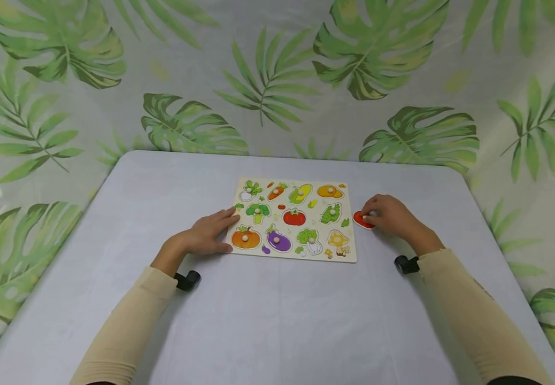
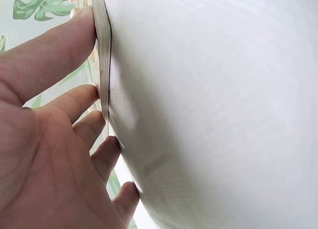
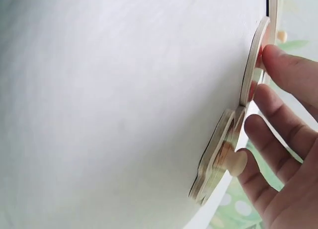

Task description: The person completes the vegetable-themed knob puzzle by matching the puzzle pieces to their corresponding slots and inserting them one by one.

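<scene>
A wooden knob puzzle board (image 1: 277,200) with painted vegetables lies flat on the table. My left hand (image 1: 208,232) rests at its left edge, fingers extended; in the left wrist view the thumb (image 2: 59,52) and fingertips touch the board's side. Just right of the board, my right hand (image 1: 390,216) pinches a red puzzle piece (image 1: 358,218) by its small knob. The right wrist view shows this red piece (image 3: 254,60) standing close to the tabletop. Below it there, a second knobbed wooden piece (image 3: 214,162) sits near the lower fingers; the hand hides it in the head view.
Knobs stand on most board pictures, such as the pumpkin (image 1: 246,238) and eggplant (image 1: 278,240). The tomato picture (image 1: 294,217) and mushroom picture (image 1: 338,239) show no knob. A white cloth (image 1: 277,321) covers the table, with a leaf-patterned curtain (image 1: 277,80) behind.
</scene>
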`<state>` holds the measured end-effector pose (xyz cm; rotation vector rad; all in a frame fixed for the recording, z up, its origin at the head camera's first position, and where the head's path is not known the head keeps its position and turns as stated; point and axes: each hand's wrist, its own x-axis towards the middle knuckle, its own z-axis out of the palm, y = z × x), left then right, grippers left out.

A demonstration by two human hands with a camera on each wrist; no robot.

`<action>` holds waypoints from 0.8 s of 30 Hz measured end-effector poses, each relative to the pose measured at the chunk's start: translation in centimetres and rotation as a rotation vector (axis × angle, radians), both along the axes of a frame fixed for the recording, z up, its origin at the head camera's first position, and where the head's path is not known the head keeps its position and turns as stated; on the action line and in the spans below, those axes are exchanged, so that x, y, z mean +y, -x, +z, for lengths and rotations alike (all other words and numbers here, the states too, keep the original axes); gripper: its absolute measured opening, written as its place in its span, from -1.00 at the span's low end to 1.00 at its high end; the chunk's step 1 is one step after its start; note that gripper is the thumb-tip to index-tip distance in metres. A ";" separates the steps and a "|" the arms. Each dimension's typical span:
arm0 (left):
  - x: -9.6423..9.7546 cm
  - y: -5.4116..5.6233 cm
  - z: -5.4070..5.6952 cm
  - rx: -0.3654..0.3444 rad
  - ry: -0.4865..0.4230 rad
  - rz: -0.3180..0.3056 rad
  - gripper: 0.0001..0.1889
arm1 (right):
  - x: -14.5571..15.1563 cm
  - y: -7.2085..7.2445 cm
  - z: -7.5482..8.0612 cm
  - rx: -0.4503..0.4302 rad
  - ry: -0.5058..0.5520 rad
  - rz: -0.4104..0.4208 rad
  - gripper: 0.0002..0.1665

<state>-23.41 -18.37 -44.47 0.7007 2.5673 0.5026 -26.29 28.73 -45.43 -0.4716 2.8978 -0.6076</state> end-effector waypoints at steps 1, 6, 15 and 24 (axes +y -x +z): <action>0.0 0.0 0.0 0.001 0.000 -0.001 -0.15 | 0.1 0.0 0.0 -0.009 0.011 -0.003 -0.80; 0.0 0.0 0.0 0.000 0.000 0.001 -0.14 | 0.5 0.0 -0.1 -0.027 0.042 -0.010 -0.75; 0.0 0.0 -0.1 0.002 -0.003 0.010 -0.15 | 0.6 0.1 -0.3 -0.028 0.068 -0.048 -0.77; 0.1 -0.1 0.0 -0.001 0.001 0.009 -0.15 | 0.8 -0.2 0.3 -0.021 0.072 -0.049 -0.74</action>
